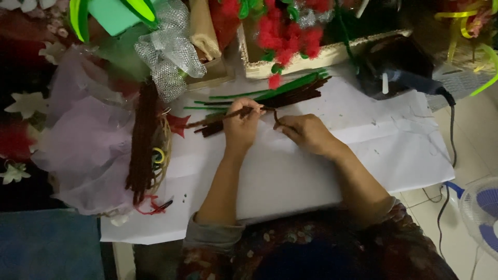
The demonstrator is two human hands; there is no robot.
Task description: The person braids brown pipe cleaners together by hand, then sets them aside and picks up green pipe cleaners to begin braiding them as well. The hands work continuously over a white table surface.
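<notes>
Your left hand point(243, 126) pinches a brown pipe cleaner point(228, 114) by its middle, lifted just above the white paper point(290, 171) so its end stays free. Right hand point(307, 133) pinches that bent end, wrist low on the paper for control. Spare stems point(290, 91) fan out just behind.

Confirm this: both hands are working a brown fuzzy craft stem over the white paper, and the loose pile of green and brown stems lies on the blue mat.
Wrong in one respect. The head view shows the pile of stems lying on the white paper, not a blue mat. The left hand and right hand do work a brown stem.
</notes>
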